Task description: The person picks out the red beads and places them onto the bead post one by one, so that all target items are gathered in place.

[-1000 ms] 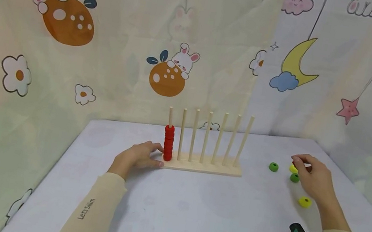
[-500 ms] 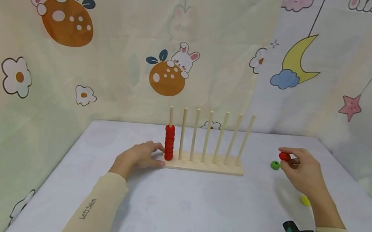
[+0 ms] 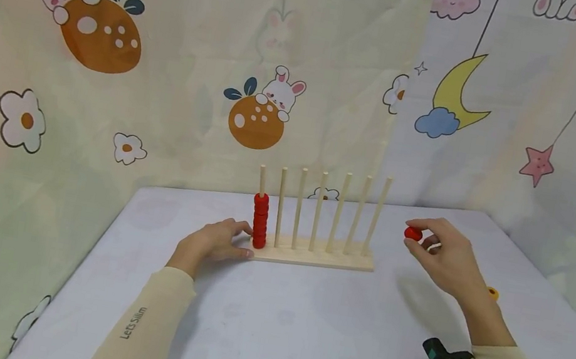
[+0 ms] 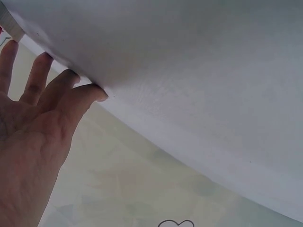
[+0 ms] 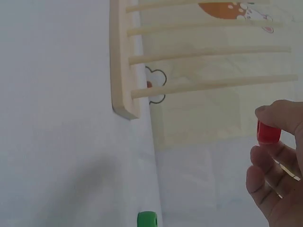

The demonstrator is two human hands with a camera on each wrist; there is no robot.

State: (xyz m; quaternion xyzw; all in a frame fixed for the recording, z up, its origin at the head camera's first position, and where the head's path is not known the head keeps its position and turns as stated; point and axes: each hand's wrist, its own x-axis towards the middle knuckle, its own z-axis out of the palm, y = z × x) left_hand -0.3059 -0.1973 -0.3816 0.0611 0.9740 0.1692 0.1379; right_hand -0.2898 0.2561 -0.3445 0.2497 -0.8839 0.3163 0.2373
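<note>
A wooden peg rack stands on the table, its upright pegs in a row. Several red beads are stacked on the leftmost peg, whose top stays bare. My left hand holds the left end of the base, thumb at the front corner; in the left wrist view its other fingers reach down to the tabletop. To the right of the rack, my right hand pinches a single red bead between thumb and fingertip, raised above the table. The same bead appears in the right wrist view.
A yellow bead lies partly behind the right wrist. The right wrist view shows a green bead on the table. A black camera mount juts from the right sleeve. A printed cloth hangs behind the table.
My right hand has lifted the red bead from among the loose beads at the right and carried it leftward toward the rack. The left hand stays at the base.
</note>
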